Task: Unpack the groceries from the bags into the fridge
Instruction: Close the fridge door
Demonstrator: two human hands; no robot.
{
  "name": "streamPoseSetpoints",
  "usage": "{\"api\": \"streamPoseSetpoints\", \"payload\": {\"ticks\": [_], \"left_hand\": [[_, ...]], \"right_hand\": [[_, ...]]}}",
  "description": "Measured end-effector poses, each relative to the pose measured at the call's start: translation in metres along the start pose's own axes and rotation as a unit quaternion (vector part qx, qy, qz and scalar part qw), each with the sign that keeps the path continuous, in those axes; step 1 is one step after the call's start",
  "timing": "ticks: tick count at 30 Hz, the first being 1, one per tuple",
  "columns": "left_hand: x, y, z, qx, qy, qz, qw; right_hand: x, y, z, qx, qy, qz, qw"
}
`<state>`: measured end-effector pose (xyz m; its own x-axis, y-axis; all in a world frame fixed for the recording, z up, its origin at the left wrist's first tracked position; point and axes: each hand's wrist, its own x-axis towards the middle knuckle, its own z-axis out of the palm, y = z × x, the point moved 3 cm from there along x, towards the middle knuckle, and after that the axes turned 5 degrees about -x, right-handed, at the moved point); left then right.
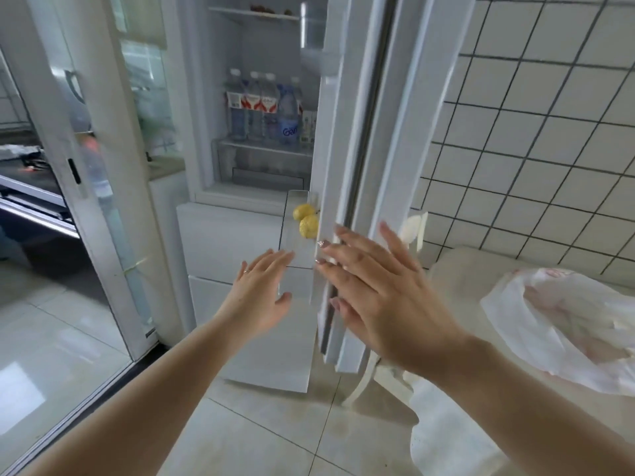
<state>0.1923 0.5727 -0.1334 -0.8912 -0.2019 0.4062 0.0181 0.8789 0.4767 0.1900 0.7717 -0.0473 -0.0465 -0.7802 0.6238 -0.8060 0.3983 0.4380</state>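
The white fridge (240, 242) stands ahead with its upper door (347, 139) swung partly open. Several water bottles (261, 108) and small cartons stand on a shelf inside. Two yellow lemons (307, 221) lie in the door's lower clear bin. My right hand (374, 290) is open, its straight fingers against the edge of the door. My left hand (261, 293) is open and empty, held just left of the door edge in front of the lower drawers. A white plastic grocery bag (563, 324) lies on the table at the right.
A sliding glass door (86, 166) stands at the left with a kitchen counter behind it. A white tiled wall (532, 132) rises behind the cloth-covered table (460, 269). The floor is pale tile (261, 438).
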Motion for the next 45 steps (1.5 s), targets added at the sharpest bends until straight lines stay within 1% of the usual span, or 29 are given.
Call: {"api": "streamPoseSetpoints", "payload": {"ticks": [2, 3, 5, 7, 10, 14, 21, 25, 30, 33, 38, 42, 45], "left_hand": [[-0.011, 0.006, -0.016, -0.052, 0.077, 0.019, 0.996], [-0.019, 0.011, -0.022, -0.065, 0.104, 0.03, 0.992], [-0.034, 0.021, -0.031, -0.081, 0.136, 0.048, 0.986], [-0.044, 0.027, -0.038, -0.114, 0.165, 0.053, 0.978], [-0.049, 0.021, -0.046, -0.166, 0.206, 0.021, 0.964], [-0.041, -0.003, -0.052, -0.161, 0.228, -0.027, 0.96], [-0.014, -0.065, -0.079, -0.138, 0.243, -0.107, 0.954], [0.009, -0.108, -0.098, -0.147, 0.253, -0.114, 0.95], [0.038, -0.166, -0.12, -0.161, 0.243, -0.134, 0.947], [0.061, -0.201, -0.133, -0.175, 0.224, -0.166, 0.944], [0.102, -0.247, -0.152, -0.188, 0.193, -0.219, 0.938], [0.137, -0.28, -0.161, -0.192, 0.18, -0.224, 0.938], [0.163, -0.301, -0.166, -0.197, 0.173, -0.243, 0.934]], "right_hand": [[0.012, 0.009, -0.003, -0.031, 0.03, -0.028, 0.999], [0.019, 0.014, -0.002, -0.045, 0.04, -0.038, 0.997], [0.036, 0.023, 0.004, -0.064, 0.046, -0.06, 0.995], [0.055, 0.026, 0.015, -0.063, 0.052, -0.101, 0.992], [0.086, 0.016, 0.033, -0.054, 0.056, -0.155, 0.985], [0.128, -0.004, 0.06, -0.079, 0.071, -0.198, 0.974], [0.205, -0.04, 0.107, -0.074, 0.092, -0.226, 0.967], [0.248, -0.055, 0.138, -0.078, 0.096, -0.233, 0.965], [0.3, -0.066, 0.187, -0.077, 0.098, -0.233, 0.964], [0.324, -0.064, 0.214, -0.082, 0.085, -0.217, 0.969], [0.352, -0.044, 0.255, -0.12, 0.069, -0.164, 0.977], [0.372, -0.031, 0.29, -0.14, 0.039, -0.154, 0.977], [0.391, -0.024, 0.314, -0.155, 0.022, -0.15, 0.976]]}}
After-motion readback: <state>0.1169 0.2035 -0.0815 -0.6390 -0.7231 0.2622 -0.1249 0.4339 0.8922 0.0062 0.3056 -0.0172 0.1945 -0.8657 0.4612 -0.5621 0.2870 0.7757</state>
